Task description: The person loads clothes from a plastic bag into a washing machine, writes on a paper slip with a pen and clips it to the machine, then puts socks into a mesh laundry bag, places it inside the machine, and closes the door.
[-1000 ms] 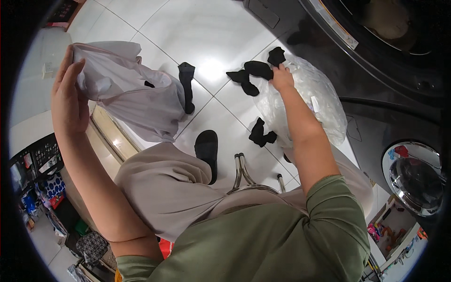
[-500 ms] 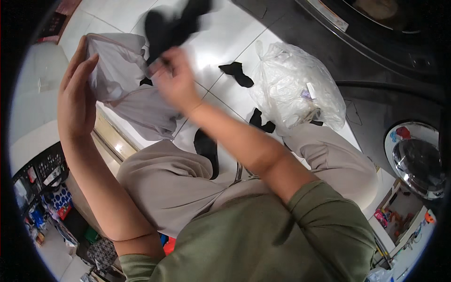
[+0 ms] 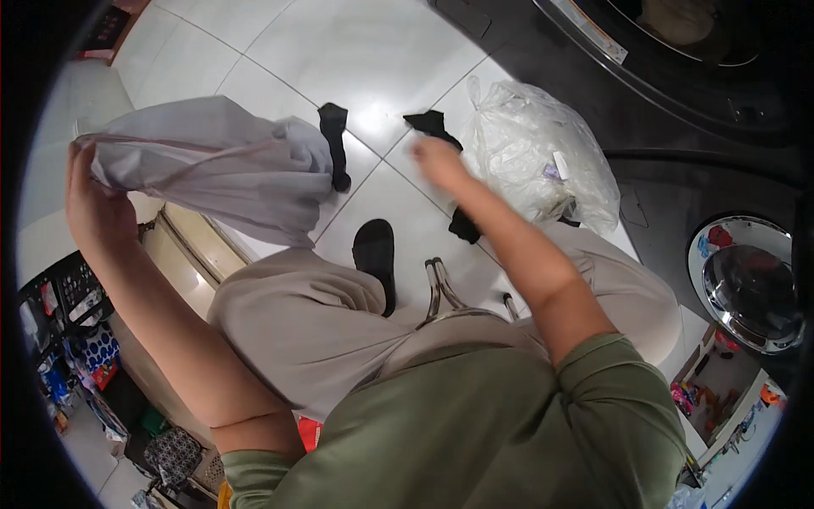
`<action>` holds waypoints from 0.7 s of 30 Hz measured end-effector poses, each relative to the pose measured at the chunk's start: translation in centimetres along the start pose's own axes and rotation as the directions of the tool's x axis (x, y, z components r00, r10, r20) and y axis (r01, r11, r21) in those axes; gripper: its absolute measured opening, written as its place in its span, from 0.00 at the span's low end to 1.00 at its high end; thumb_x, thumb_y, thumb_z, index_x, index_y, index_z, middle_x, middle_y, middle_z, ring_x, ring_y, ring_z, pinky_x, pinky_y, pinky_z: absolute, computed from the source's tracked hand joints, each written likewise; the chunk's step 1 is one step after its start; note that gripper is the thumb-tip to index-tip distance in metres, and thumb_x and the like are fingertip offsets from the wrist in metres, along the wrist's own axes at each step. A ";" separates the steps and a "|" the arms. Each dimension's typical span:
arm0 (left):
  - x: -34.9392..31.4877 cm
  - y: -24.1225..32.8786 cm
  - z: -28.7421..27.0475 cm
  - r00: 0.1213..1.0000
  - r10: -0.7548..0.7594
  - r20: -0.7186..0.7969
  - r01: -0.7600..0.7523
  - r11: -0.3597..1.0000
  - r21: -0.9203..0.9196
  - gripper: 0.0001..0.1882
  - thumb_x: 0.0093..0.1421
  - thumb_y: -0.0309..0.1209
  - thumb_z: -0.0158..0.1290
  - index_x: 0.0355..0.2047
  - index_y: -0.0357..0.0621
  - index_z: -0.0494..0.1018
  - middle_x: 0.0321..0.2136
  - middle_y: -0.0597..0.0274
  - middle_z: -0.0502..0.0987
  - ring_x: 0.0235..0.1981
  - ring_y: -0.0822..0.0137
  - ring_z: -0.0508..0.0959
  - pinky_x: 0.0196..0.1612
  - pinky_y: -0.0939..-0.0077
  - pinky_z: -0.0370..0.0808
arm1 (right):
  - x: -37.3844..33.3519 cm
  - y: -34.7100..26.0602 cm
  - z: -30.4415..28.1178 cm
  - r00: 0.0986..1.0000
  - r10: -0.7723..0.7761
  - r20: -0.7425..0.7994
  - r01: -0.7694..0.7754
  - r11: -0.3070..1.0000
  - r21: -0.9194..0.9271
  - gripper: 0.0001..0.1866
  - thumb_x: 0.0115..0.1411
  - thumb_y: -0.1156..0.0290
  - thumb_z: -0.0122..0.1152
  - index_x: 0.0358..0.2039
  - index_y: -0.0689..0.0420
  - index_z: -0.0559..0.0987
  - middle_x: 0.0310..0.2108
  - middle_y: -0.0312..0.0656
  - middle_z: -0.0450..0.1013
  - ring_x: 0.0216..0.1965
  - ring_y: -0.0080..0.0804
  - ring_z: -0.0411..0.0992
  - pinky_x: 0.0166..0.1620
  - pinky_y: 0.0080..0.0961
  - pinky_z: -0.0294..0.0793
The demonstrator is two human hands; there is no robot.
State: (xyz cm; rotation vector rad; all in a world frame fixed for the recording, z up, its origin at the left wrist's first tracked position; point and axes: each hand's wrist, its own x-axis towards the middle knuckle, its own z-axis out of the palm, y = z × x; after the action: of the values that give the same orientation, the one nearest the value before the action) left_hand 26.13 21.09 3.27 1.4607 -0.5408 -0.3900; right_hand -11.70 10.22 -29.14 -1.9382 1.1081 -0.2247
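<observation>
My left hand (image 3: 100, 197) is closed on one end of a light grey cloth bag (image 3: 212, 148), its fingers gripping the gathered edge. The soft fabric stretches to the right from there, bulging at its far end. Beside that end, a long black sock (image 3: 335, 148) lies on the floor. My right hand (image 3: 439, 165), smeared by motion, is over a second black sock (image 3: 431, 123); whether it touches the sock I cannot tell, and its fingers are unclear. Another crumpled black piece (image 3: 464, 226) shows partly beneath my right forearm.
A knotted translucent plastic bag (image 3: 543, 144) stands on the right, beside a dark front-loading machine (image 3: 670, 85) with a round door. White floor tiles (image 3: 365, 51) spread ahead. Between my knees are a black slipper (image 3: 375, 254) and bent metal tubes (image 3: 439, 288).
My right hand has moved right, away from the cloth bag, and no longer carries the blurred black cloth. A black sock now lies beside the bag. My left hand has shifted left and lower.
</observation>
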 end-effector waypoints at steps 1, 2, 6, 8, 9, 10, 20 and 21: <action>1.0 -0.7 0.2 0.999 -0.021 0.025 0.022 0.999 -0.027 0.20 0.61 0.27 0.49 0.52 0.31 0.66 0.49 0.52 0.70 0.50 0.61 0.71 0.53 0.67 0.68 | -1.2 7.3 -1.8 0.970 0.221 0.100 -0.165 0.905 -0.392 0.14 0.55 0.65 0.59 0.38 0.61 0.79 0.39 0.50 0.77 0.42 0.46 0.74 0.45 0.39 0.73; 1.2 -0.6 -2.3 0.999 0.034 -0.003 -0.034 0.999 -0.010 0.17 0.61 0.26 0.49 0.49 0.31 0.67 0.47 0.53 0.70 0.49 0.61 0.72 0.52 0.67 0.69 | -2.8 5.9 -3.4 0.819 0.465 0.336 -0.208 0.787 -0.581 0.21 0.56 0.54 0.60 0.37 0.61 0.80 0.43 0.50 0.76 0.45 0.45 0.74 0.46 0.38 0.73; 1.4 -0.6 -1.3 0.991 0.127 0.044 -0.125 0.991 -0.056 0.14 0.61 0.24 0.47 0.47 0.34 0.68 0.46 0.53 0.71 0.47 0.61 0.73 0.52 0.67 0.70 | -10.9 11.3 -1.5 0.690 0.560 0.459 -0.213 0.763 -0.610 0.29 0.52 0.44 0.63 0.37 0.61 0.80 0.43 0.52 0.75 0.46 0.42 0.74 0.48 0.37 0.72; 0.5 -0.4 -0.9 0.987 0.161 0.028 -0.161 0.987 0.002 0.16 0.60 0.24 0.49 0.49 0.32 0.68 0.47 0.52 0.70 0.48 0.61 0.72 0.52 0.68 0.70 | -13.0 9.4 1.4 0.815 0.468 0.341 -0.190 0.772 -0.606 0.29 0.50 0.45 0.65 0.38 0.61 0.79 0.42 0.53 0.74 0.46 0.44 0.73 0.49 0.37 0.72; -0.2 -0.4 -0.4 0.988 0.154 0.017 -0.155 0.987 0.040 0.19 0.59 0.24 0.50 0.51 0.30 0.67 0.49 0.51 0.69 0.49 0.62 0.72 0.52 0.68 0.70 | -13.5 8.5 2.7 0.906 0.374 0.198 -0.188 0.775 -0.604 0.30 0.48 0.46 0.67 0.39 0.62 0.78 0.42 0.54 0.72 0.46 0.46 0.72 0.49 0.37 0.71; -0.8 -0.4 0.6 0.989 0.148 0.011 -0.148 0.987 0.069 0.21 0.58 0.24 0.51 0.52 0.29 0.66 0.51 0.51 0.69 0.50 0.62 0.72 0.53 0.69 0.69 | -13.5 9.1 4.0 0.937 0.320 0.142 -0.175 0.780 -0.601 0.28 0.47 0.52 0.68 0.40 0.61 0.76 0.41 0.54 0.70 0.45 0.49 0.71 0.50 0.37 0.71; -1.1 -0.3 2.1 0.999 0.038 -0.036 -0.039 0.999 -0.026 0.30 0.57 0.23 0.52 0.59 0.27 0.59 0.55 0.47 0.67 0.50 0.61 0.72 0.49 0.71 0.71 | -5.4 5.5 -3.2 0.908 0.099 0.408 -0.415 0.359 0.836 0.33 0.63 0.73 0.52 0.66 0.48 0.51 0.46 0.40 0.71 0.45 0.31 0.75 0.36 0.24 0.77; -1.2 -0.1 1.8 0.998 0.044 -0.044 -0.045 0.999 -0.023 0.30 0.57 0.23 0.52 0.59 0.27 0.59 0.55 0.47 0.67 0.50 0.61 0.72 0.49 0.71 0.71 | -5.2 4.3 -3.6 0.907 0.090 0.412 -0.415 0.362 0.835 0.33 0.63 0.73 0.52 0.66 0.48 0.51 0.46 0.40 0.71 0.45 0.31 0.75 0.36 0.24 0.77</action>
State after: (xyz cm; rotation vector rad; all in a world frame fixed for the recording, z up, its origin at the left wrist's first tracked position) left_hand 24.12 20.23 3.08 1.4284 -0.5314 -0.3276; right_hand -19.33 11.13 -28.94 -0.7155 0.7740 -0.2748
